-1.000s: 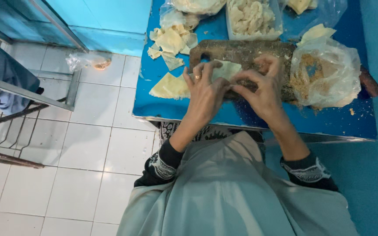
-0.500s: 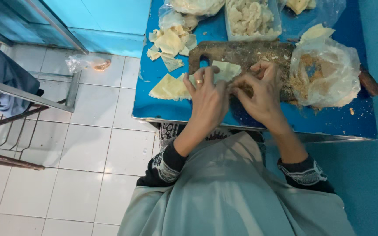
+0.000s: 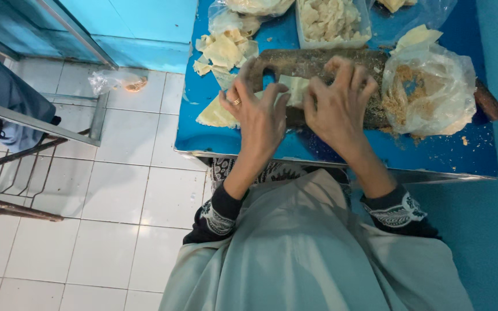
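Both my hands work on a pale dough wrapper (image 3: 293, 90) lying on a dark wooden board (image 3: 312, 62) on the blue table (image 3: 341, 154). My left hand (image 3: 257, 112), with a ring on one finger, pinches the wrapper's left side. My right hand (image 3: 336, 102) presses its fingertips on the wrapper's right side. A triangular folded wrapper (image 3: 215, 114) lies on the table just left of my left hand.
A clear bag of brown crumbly filling (image 3: 427, 92) sits at the board's right end. A pile of wrappers (image 3: 226, 49) and a tub of pale pieces (image 3: 332, 22) are behind. A metal chair frame (image 3: 36, 129) and a plastic bag (image 3: 113, 82) stand on the tiled floor at left.
Both hands stay on the wrapper and shift their fingers slightly, working it on the board. The camera view has barely moved.
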`<move>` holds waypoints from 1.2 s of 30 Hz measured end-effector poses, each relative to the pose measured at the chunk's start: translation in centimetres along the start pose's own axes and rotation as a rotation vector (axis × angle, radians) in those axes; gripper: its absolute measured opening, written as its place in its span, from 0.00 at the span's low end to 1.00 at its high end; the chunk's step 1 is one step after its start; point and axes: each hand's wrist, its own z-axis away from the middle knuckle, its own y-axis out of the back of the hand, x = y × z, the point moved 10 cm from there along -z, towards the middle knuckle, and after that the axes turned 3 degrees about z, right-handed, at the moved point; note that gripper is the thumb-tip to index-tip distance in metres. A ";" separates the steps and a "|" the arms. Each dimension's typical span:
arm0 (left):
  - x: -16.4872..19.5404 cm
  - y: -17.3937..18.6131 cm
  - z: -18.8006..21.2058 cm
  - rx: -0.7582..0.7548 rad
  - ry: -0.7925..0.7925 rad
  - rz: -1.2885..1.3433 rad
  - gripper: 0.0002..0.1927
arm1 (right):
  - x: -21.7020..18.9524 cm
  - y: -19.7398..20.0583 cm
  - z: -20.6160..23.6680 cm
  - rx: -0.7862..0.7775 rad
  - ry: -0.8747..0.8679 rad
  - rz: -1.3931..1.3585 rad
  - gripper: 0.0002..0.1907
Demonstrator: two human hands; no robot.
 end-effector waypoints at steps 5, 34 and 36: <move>-0.7 0.6 0.9 -0.040 -0.046 -0.066 0.06 | 2.5 1.1 -0.2 -0.042 -0.074 -0.375 0.14; 0.6 -1.0 1.7 -0.155 -0.057 0.041 0.09 | 1.0 1.5 0.5 -0.107 0.078 -0.464 0.05; 0.7 -1.5 1.5 -0.141 -0.030 0.029 0.08 | 1.2 2.4 0.4 0.014 0.064 -0.272 0.05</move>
